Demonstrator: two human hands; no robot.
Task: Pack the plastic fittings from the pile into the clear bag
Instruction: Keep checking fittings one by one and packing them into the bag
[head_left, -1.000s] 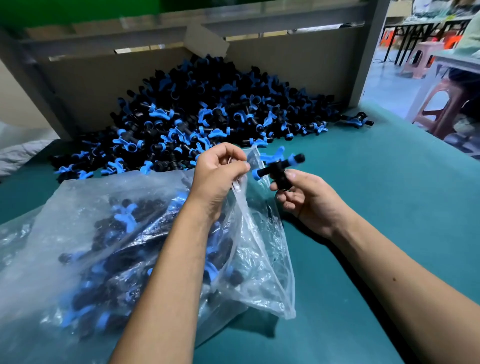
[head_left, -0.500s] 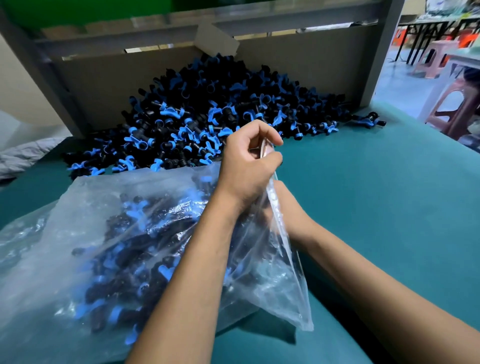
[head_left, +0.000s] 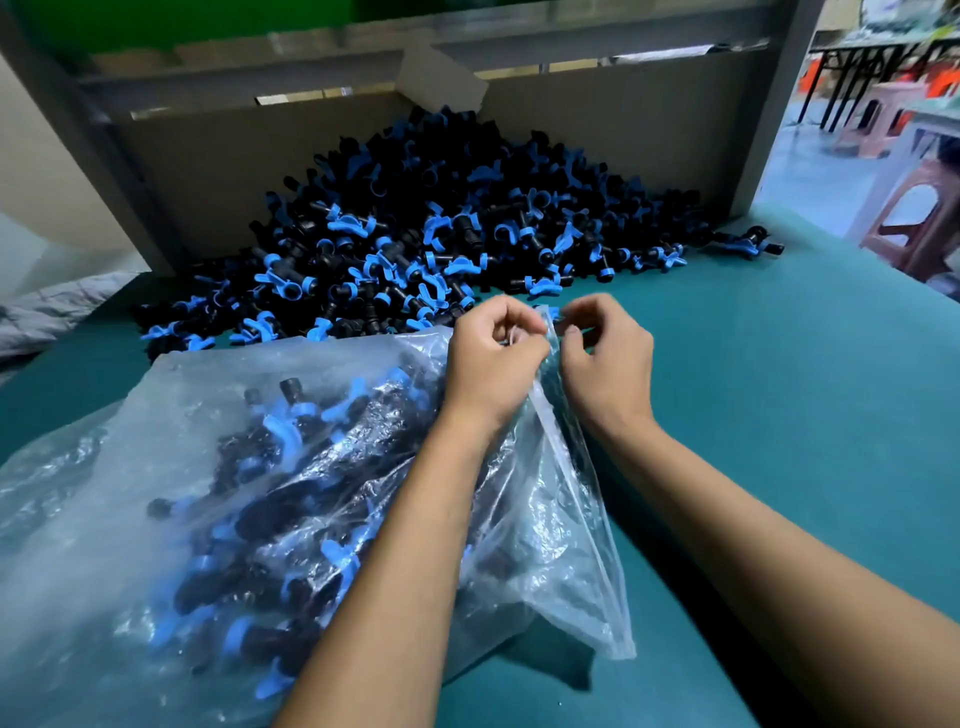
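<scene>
Two hands work the mouth of the clear bag (head_left: 223, 467): our left hand (head_left: 493, 358) pinches its thin, slippery film, our right hand (head_left: 605, 358) has fingers curled at the opposite lip. Light, rigid fittings (head_left: 436, 228) lie piled on the worktop (head_left: 779, 415); the loaded bag looks heavy, so we would lift it from underneath.

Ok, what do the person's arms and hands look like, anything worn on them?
Both forearms are bare as far as the view shows: no sleeves, gloves, watch or bands visible. The left hand and right hand are bare too, with short nails on the fingers. No rings show.
</scene>
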